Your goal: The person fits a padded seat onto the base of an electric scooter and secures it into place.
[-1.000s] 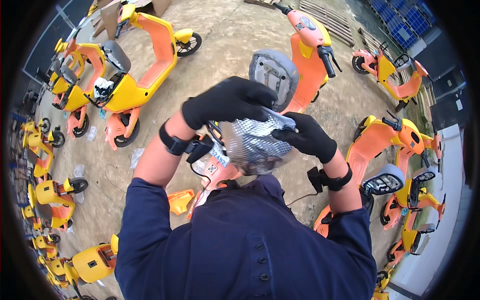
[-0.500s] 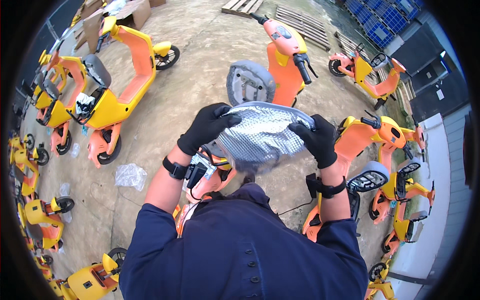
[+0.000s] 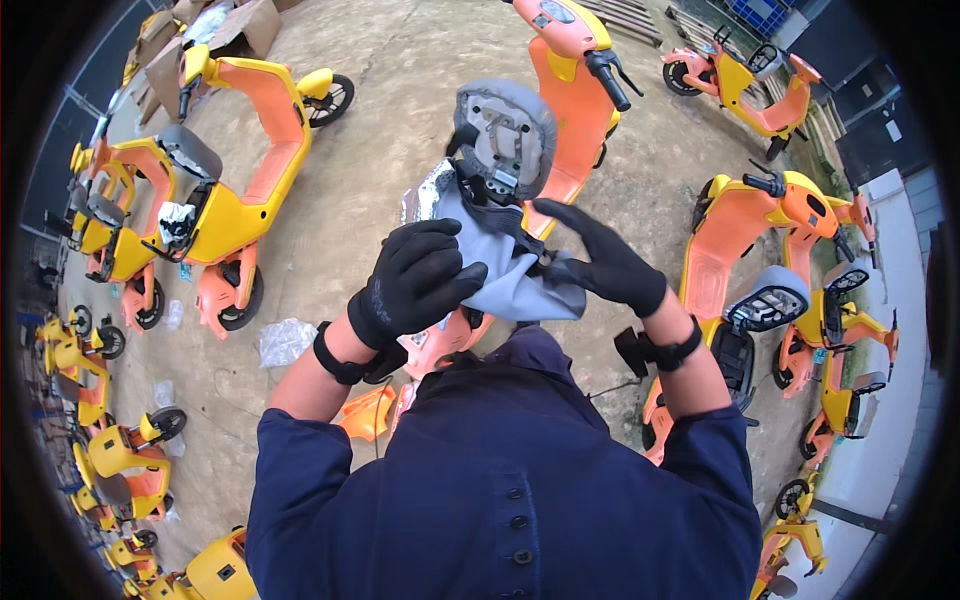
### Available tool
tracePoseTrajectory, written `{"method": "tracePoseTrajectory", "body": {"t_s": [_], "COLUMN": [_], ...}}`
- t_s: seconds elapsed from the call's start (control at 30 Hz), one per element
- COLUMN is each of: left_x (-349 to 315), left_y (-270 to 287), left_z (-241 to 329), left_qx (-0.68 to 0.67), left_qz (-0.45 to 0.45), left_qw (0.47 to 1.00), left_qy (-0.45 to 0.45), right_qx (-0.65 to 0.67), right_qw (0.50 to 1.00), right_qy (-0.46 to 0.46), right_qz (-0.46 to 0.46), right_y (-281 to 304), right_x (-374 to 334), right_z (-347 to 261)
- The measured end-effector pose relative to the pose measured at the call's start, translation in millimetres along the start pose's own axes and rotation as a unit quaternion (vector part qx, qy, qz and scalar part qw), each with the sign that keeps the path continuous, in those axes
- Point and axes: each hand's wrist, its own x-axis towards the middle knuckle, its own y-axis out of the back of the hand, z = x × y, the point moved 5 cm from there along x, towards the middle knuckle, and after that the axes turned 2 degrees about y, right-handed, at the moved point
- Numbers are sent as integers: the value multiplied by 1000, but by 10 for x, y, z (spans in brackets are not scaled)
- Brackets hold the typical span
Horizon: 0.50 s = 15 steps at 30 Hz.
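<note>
A grey seat cover (image 3: 512, 288) with a shiny silver lining hangs loosely in front of my chest, over the rear of an orange and yellow scooter (image 3: 568, 125). My left hand (image 3: 415, 280), in a black glove, has its fingers curled on the cover's left side. On the right, my right hand (image 3: 605, 262), gloved too, is open with fingers spread; its thumb is by the cover's dark edge. Just beyond the cover, the scooter's seat (image 3: 507, 135) stands tipped up, showing its grey underside and metal hinge. The folds hide the opening below the seat.
More scooters stand close by: one at the left (image 3: 260, 150), another at the right (image 3: 720, 250) with its seat raised. Clear plastic wrapping (image 3: 287, 342) and an orange panel (image 3: 366, 410) lie on the concrete. Cardboard boxes (image 3: 245, 30) are far left, wooden pallets (image 3: 625, 18) at the back.
The cover was stretched between both hands, silver lining up. Now it is lowered and bunched, grey side showing; my right hand has let go and spread its fingers.
</note>
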Motion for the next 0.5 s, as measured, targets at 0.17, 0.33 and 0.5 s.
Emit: {"method": "tracePoseTrajectory", "body": {"t_s": [0.17,0.33,0.5], "left_x": [-126,-391,-1722], "left_y": [26,1,-639], "left_z": [-13,-400,-1017], "left_qx": [-5,-148,-502], "left_qz": [-13,9,79], "left_qw": [999,936,671], "left_qy": [50,320,540], "right_qx": [159,304,582], "right_qw": [977,949,811], "right_qy": [-70,-67,0], "right_qz": [-122,-44,64], "right_y": [-447,-166,180], "right_x": [105,148,-64], "right_z": [185,101,39]}}
